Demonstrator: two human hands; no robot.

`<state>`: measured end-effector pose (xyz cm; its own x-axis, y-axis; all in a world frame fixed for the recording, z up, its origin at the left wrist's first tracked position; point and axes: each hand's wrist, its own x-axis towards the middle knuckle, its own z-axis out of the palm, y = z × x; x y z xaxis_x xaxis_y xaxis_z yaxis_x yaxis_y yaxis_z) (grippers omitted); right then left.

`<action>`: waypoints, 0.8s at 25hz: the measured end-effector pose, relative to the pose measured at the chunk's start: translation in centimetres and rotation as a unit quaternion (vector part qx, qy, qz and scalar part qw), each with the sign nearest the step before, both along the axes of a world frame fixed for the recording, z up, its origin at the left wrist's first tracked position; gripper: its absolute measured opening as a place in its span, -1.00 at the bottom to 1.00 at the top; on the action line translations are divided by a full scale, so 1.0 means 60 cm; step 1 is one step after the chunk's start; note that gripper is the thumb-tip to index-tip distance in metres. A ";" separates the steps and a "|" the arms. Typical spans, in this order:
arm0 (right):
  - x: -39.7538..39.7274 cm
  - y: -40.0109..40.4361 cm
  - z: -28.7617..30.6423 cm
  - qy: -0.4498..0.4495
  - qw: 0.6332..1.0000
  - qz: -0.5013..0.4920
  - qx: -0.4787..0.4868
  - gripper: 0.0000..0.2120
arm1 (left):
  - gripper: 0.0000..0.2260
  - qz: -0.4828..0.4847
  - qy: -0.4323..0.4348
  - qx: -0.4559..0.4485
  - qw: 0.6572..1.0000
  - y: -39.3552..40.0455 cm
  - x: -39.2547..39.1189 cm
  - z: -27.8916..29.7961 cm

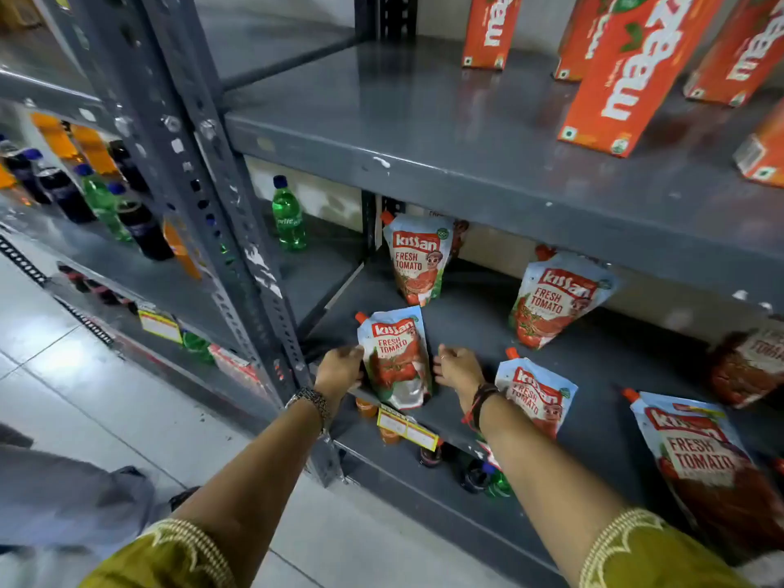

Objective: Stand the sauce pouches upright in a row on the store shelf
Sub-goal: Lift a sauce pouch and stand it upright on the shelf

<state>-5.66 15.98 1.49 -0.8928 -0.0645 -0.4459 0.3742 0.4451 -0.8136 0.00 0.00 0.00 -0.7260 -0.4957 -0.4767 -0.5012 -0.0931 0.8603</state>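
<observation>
At lower centre of the frame, our left hand [339, 367] grips one edge of the sauce pouch [394, 362] on the shelf [466, 324], right hand [458, 367] loosely curled, empty, just beside, probably steadying it upright

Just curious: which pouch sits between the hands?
The front-left pouch, at the shelf edge: the left hand holds its side, the right hand close beside.

Pale blue-white sauce pouch [394, 358] at centre, with red logo band, red tomato picture, orange-red spout. Dark grey shelf [466, 322]. Orange cartons [628, 78] with white lettering at one o'clock. Green bottle [288, 222], blue cap, at ten o'clock. Olive sleeves [169, 558], cream-embroidered cuffs, at six o'clock.
</observation>
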 end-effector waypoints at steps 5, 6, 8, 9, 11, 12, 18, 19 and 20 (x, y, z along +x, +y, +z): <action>-0.009 -0.017 -0.005 -0.076 0.994 -0.010 -0.081 -0.74 | -0.91 -0.003 0.031 0.067 0.997 -0.015 -0.016 -0.022; -0.006 -0.013 0.007 -0.080 0.993 0.005 -0.088 -0.73 | -0.89 -0.003 0.063 0.059 0.996 -0.019 -0.013 -0.018; -0.004 -0.007 0.033 -0.036 0.992 0.011 -0.120 -0.78 | -0.89 0.009 0.137 0.056 0.989 -0.031 -0.014 0.001; -0.005 -0.009 0.044 0.002 0.992 0.001 -0.130 -0.84 | -0.86 0.017 0.168 0.050 0.984 -0.037 -0.019 0.012; -0.005 -0.016 0.071 0.078 0.986 -0.006 -0.146 -0.87 | -0.79 0.041 0.212 0.037 0.976 -0.047 -0.037 0.038; -0.006 -0.022 0.084 0.107 0.983 -0.007 -0.148 -0.83 | -0.78 0.052 0.223 0.034 0.973 -0.051 -0.048 0.049; -0.003 -0.033 0.031 0.117 0.989 -0.039 -0.076 -0.79 | -0.83 0.000 0.197 -0.009 0.980 -0.060 -0.067 0.030; 0.005 -0.032 0.019 0.113 0.990 -0.042 -0.078 -0.78 | -0.88 -0.012 0.198 -0.019 0.980 -0.059 -0.062 0.021; 0.009 -0.032 0.012 0.116 0.989 -0.043 -0.083 -0.78 | -0.93 -0.019 0.203 -0.027 0.979 -0.057 -0.057 0.016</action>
<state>-5.10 14.09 2.22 -0.9753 -0.0380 -0.2178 0.1995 0.2735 -0.9410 -3.43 -3.42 0.94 -0.8685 -0.4813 -0.1185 -0.1187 -0.0302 0.9925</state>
